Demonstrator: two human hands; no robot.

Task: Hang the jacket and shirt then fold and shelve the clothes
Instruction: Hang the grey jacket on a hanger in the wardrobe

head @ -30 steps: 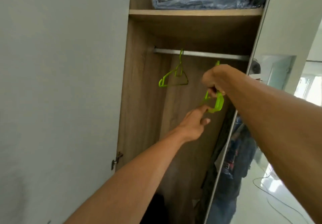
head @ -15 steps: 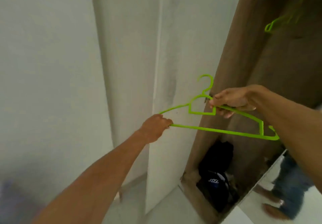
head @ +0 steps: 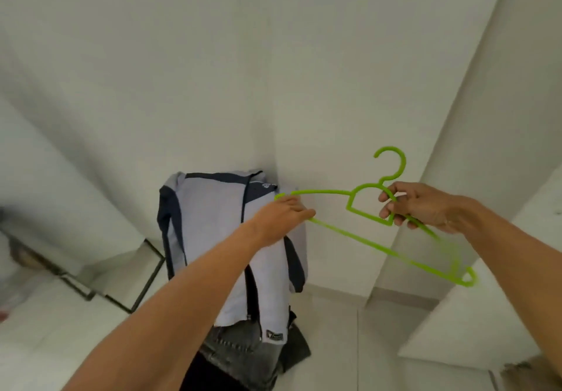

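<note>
I hold a lime green plastic hanger (head: 362, 235) in the air with both hands. My left hand (head: 281, 214) grips its left end. My right hand (head: 422, 206) grips the neck just below the hook, fingers curled round the frame. Behind and below the hanger, a pale lilac jacket (head: 213, 238) with navy trim is draped over something in the room's corner. Dark grey clothes (head: 243, 351) lie piled under the jacket's hem. The shirt cannot be told apart in the pile.
White walls meet in the corner behind the jacket. A black metal frame (head: 146, 278) stands on the pale floor at the left. A white panel edge (head: 474, 314) rises on the right. The wardrobe is out of view.
The view has swung left from the open wardrobe to the room's corner. The hanger came off the rail and now sits in both hands in front of the jacket.
</note>
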